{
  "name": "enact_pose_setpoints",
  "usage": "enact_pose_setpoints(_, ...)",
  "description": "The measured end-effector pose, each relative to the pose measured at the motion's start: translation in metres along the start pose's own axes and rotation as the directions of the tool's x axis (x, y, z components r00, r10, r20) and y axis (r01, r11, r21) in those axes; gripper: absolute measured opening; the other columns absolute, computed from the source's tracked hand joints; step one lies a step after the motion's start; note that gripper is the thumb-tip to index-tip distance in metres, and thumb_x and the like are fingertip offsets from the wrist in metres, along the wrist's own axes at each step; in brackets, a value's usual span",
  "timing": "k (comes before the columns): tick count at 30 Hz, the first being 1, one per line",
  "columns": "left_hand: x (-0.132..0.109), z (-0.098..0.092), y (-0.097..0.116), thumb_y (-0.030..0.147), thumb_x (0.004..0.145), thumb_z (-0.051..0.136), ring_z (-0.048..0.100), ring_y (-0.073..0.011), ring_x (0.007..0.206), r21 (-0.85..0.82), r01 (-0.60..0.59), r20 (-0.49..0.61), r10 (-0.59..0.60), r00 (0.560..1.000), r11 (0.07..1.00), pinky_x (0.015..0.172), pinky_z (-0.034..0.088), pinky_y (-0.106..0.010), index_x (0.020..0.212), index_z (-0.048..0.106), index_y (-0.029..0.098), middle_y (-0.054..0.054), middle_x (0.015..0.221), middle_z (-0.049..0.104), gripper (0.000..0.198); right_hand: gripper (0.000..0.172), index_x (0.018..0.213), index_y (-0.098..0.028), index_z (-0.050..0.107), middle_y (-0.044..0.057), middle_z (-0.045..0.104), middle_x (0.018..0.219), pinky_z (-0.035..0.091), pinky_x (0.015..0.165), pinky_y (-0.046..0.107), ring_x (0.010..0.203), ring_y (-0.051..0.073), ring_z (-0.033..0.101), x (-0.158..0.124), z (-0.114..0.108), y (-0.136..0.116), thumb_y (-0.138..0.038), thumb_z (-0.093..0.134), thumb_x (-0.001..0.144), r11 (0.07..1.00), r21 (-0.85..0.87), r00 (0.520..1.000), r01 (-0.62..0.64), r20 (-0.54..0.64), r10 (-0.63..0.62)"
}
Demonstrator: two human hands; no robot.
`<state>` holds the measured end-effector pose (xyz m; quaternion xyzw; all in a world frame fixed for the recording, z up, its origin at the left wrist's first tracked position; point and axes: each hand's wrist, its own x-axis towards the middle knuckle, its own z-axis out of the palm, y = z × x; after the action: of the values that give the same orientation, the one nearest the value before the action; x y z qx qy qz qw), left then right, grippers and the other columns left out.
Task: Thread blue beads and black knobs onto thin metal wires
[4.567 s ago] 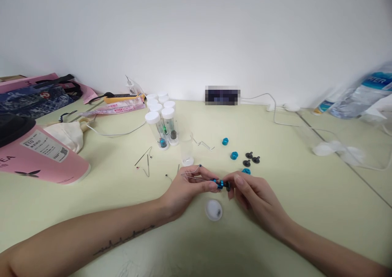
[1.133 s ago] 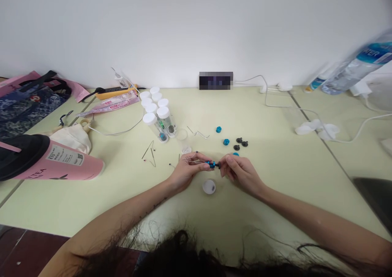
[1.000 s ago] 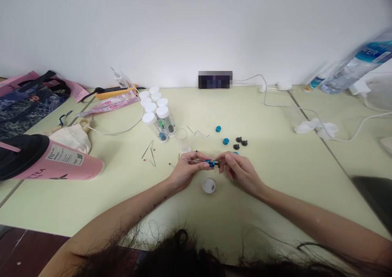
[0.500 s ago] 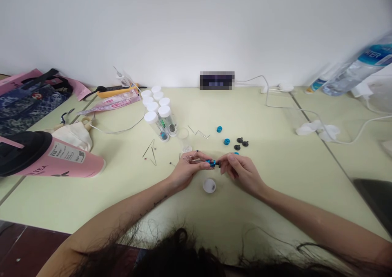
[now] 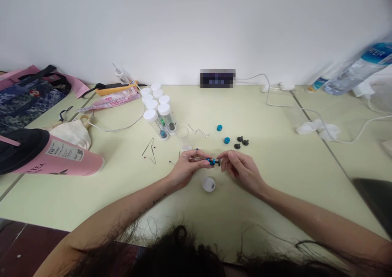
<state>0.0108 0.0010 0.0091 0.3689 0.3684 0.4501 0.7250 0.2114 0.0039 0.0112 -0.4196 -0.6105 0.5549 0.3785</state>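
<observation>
My left hand (image 5: 187,167) is closed around a small blue metal part (image 5: 210,161) whose right end carries a black knob (image 5: 218,162). Thin metal wires (image 5: 191,158) stick out over the same hand's fingers. Right beside the black knob is my right hand (image 5: 241,169), its fingers loosely bent and slightly apart; I cannot tell whether a fingertip touches the knob. Below the hands stands a white cap (image 5: 208,184) with a small dark bit inside. Two blue knobs (image 5: 226,140) and three black knobs (image 5: 240,139) lie beyond my right hand.
Clear tubes with white lids (image 5: 164,109) stand left of centre. Bent metal wires (image 5: 150,151) and silvery rods (image 5: 199,132) lie nearby. A pink cup (image 5: 70,156) rests at left, a dark flat object (image 5: 373,199) at right. A white cable (image 5: 281,105) crosses the table.
My right fingers have drawn slightly away from the black knob, so more of it shows. The left hand keeps its hold on the blue part.
</observation>
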Motion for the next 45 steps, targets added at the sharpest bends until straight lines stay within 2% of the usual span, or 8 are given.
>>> enact_pose_setpoints(14, -0.0001, 0.0004, -0.0003, 0.018, 0.063, 0.080, 0.066, -0.0159, 0.073, 0.019, 0.004, -0.017, -0.004, 1.000, 1.000, 0.080, 0.051, -0.032, 0.078, 0.071, 0.012, -0.005, 0.080, 0.072, 0.018, 0.043, 0.089, -0.014, 0.067, 0.002, 0.061, 0.063, 0.035, 0.046, 0.024, 0.046, 0.010, 0.041, 0.0002, 0.0000, 0.0019, -0.046, 0.039, 0.096, 1.000, -0.028, 1.000, -0.005, -0.001, 0.005)
enact_pose_setpoints(20, 0.0001, 0.0006, -0.0010, 0.019, 0.062, 0.080, 0.066, -0.0163, 0.074, 0.016, -0.006, -0.028, 0.006, 1.000, 1.000, 0.081, 0.051, -0.033, 0.078, 0.071, 0.012, -0.006, 0.080, 0.072, 0.019, 0.040, 0.098, -0.015, 0.065, 0.001, 0.060, 0.063, 0.034, 0.045, 0.023, 0.045, 0.010, 0.041, 0.0001, 0.0011, 0.0000, -0.046, 0.039, 0.096, 1.000, -0.004, 1.000, 0.003, -0.009, -0.003)
enact_pose_setpoints(28, 0.0006, 0.0006, -0.0012, 0.018, 0.064, 0.079, 0.066, -0.0152, 0.073, 0.018, -0.011, -0.019, 0.012, 1.000, 1.000, 0.079, 0.050, -0.031, 0.078, 0.071, 0.013, -0.005, 0.080, 0.072, 0.017, 0.042, 0.089, -0.014, 0.067, 0.001, 0.060, 0.062, 0.034, 0.046, 0.024, 0.045, 0.010, 0.041, 0.0005, 0.0001, 0.0019, -0.045, 0.040, 0.096, 1.000, -0.020, 1.000, 0.007, -0.005, -0.007)
enact_pose_setpoints(33, 0.0003, 0.0003, -0.0013, 0.019, 0.063, 0.080, 0.066, -0.0158, 0.074, 0.007, -0.010, -0.019, 0.010, 1.000, 1.000, 0.080, 0.050, -0.033, 0.078, 0.071, 0.013, -0.005, 0.081, 0.072, 0.018, 0.043, 0.096, -0.014, 0.066, 0.002, 0.060, 0.063, 0.034, 0.044, 0.023, 0.045, 0.010, 0.041, 0.0001, 0.0007, 0.0008, -0.046, 0.038, 0.096, 1.000, -0.013, 1.000, 0.012, -0.009, -0.012)
enact_pose_setpoints(40, 0.0004, -0.0001, -0.0018, 0.019, 0.063, 0.080, 0.066, -0.0158, 0.073, 0.007, -0.007, -0.019, 0.007, 1.000, 1.000, 0.080, 0.051, -0.033, 0.078, 0.071, 0.013, -0.005, 0.081, 0.072, 0.018, 0.042, 0.091, -0.015, 0.067, 0.001, 0.060, 0.062, 0.035, 0.046, 0.024, 0.045, 0.010, 0.041, 0.0006, -0.0001, 0.0019, -0.046, 0.040, 0.096, 1.000, -0.017, 1.000, 0.010, -0.007, -0.011)
enact_pose_setpoints(45, 0.0003, -0.0006, -0.0015, 0.018, 0.065, 0.079, 0.066, -0.0155, 0.075, 0.001, -0.012, -0.007, 0.012, 1.000, 1.000, 0.080, 0.051, -0.031, 0.079, 0.071, 0.012, -0.005, 0.081, 0.072, 0.017, 0.039, 0.097, -0.015, 0.066, 0.001, 0.060, 0.063, 0.033, 0.046, 0.023, 0.046, 0.010, 0.040, 0.0001, 0.0001, 0.0009, -0.043, 0.039, 0.097, 1.000, 0.003, 1.000, 0.011, 0.000, -0.011)
